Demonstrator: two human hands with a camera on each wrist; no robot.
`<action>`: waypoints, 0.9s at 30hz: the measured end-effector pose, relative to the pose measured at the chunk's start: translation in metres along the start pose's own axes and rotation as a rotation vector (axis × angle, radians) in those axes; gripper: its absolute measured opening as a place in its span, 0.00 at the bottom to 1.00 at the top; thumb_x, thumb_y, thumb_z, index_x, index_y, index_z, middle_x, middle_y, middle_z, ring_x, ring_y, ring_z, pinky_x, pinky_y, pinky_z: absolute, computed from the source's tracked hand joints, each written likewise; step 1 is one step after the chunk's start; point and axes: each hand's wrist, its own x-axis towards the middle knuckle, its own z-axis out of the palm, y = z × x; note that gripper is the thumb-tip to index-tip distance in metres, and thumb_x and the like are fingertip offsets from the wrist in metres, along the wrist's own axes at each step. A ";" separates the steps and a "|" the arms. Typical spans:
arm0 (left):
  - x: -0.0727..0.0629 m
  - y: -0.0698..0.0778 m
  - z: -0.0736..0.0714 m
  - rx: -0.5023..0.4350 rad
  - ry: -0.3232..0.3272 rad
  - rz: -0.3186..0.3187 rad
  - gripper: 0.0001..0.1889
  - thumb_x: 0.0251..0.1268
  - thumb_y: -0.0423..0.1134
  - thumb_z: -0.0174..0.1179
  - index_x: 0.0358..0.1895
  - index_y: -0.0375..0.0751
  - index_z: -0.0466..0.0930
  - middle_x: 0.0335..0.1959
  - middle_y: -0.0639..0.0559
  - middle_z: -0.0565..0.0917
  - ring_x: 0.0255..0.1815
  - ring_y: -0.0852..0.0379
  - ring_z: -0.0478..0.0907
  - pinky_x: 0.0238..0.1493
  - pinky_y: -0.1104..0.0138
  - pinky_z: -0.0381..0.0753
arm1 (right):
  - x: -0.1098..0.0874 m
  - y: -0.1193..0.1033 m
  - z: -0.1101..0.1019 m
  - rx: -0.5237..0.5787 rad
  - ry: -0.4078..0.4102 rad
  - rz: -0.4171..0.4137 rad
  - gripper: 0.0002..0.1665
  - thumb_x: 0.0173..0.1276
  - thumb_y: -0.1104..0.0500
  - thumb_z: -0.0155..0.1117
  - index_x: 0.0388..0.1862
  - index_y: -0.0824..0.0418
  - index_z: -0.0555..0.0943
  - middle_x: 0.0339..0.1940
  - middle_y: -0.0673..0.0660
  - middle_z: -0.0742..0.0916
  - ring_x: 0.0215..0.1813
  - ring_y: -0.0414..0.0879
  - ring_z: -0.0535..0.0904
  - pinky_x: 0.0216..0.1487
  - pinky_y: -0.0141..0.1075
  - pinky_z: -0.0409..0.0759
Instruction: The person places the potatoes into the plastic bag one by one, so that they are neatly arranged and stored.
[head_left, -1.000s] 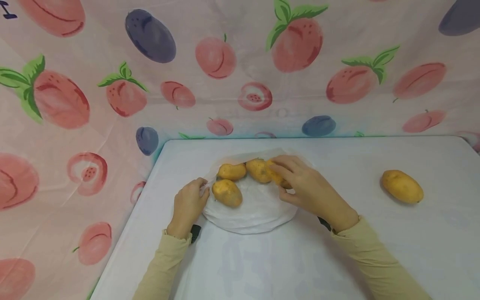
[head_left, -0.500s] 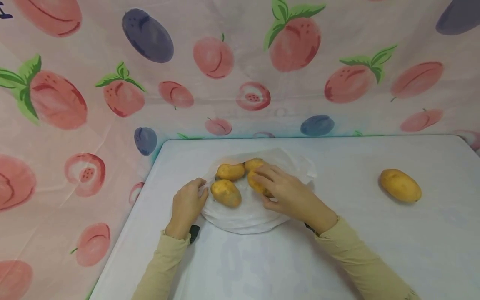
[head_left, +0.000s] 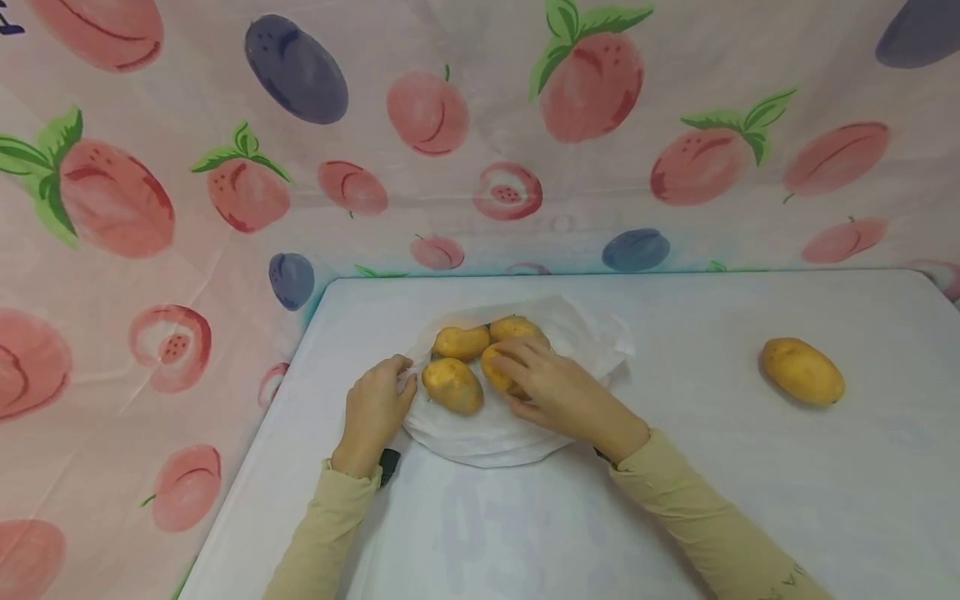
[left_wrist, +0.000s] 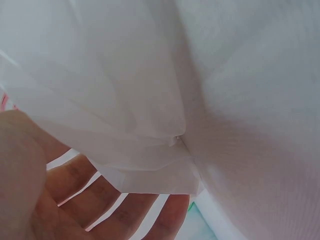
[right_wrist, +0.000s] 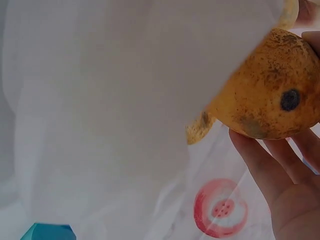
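A thin white plastic bag (head_left: pixel 480 442) lies spread on the table with several yellow potatoes on it. My right hand (head_left: pixel 558 392) grips one potato (head_left: pixel 497 371) over the bag's middle; the right wrist view shows the fingers curled around this potato (right_wrist: pixel 275 90), which has a dark spot. Close by lie a front-left potato (head_left: pixel 453 386), a back-left potato (head_left: pixel 461 342) and a back potato (head_left: pixel 517 327), partly behind the right hand. At the bag's left edge, my left hand (head_left: pixel 375 408) pinches the plastic; its fingers sit behind the bag (left_wrist: pixel 125 125) in the left wrist view.
One more potato (head_left: pixel 802 372) lies alone on the right side of the white table (head_left: pixel 750 500). A fruit-printed cloth (head_left: pixel 570 200) hangs behind the table and along its left side.
My right hand has carried its potato leftward and slightly toward me, in beside the other potatoes. The back potato shows again behind it. My left hand has stayed at the bag's edge.
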 end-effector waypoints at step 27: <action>0.000 -0.001 0.000 -0.006 0.014 0.021 0.11 0.64 0.36 0.64 0.46 0.35 0.84 0.44 0.40 0.88 0.45 0.41 0.86 0.42 0.50 0.84 | 0.005 0.002 0.028 -0.056 -0.028 0.028 0.27 0.63 0.58 0.72 0.60 0.66 0.78 0.58 0.60 0.80 0.62 0.53 0.75 0.56 0.40 0.81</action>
